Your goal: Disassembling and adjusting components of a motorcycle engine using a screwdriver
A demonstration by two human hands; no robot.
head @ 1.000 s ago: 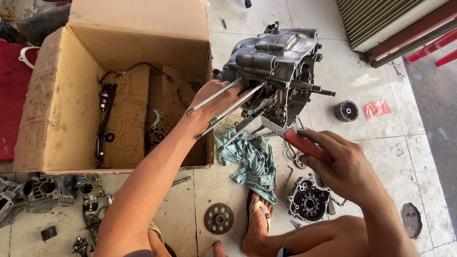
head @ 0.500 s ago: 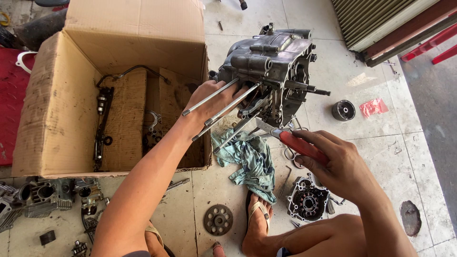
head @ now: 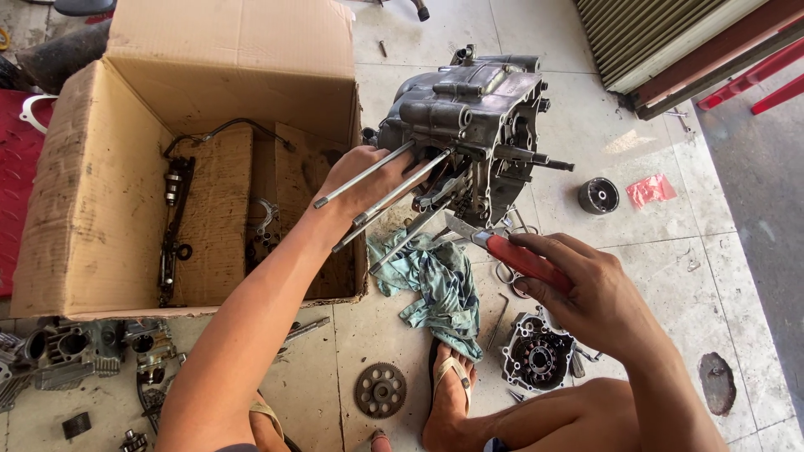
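A grey engine crankcase [head: 469, 125] stands on the tiled floor with long studs [head: 368, 172] sticking out toward me. My left hand [head: 364, 180] presses against its left side, among the studs, steadying it. My right hand [head: 586, 289] grips red-handled pliers [head: 511, 254]; their metal jaws reach the lower edge of the case near a chain. A crumpled teal rag [head: 435, 289] lies just below the case.
An open cardboard box [head: 109, 184] at left holds metal parts and a cable. A sprocket gear [head: 379, 390], a round engine cover [head: 536, 358], a small flywheel [head: 598, 196], a red wrapper [head: 651, 190] and cylinder parts [head: 63, 351] lie around. My sandalled foot [head: 448, 393] rests below.
The view has shifted slightly. My right hand with the pliers has edged closer to the case's lower edge; my left hand stays on the case.
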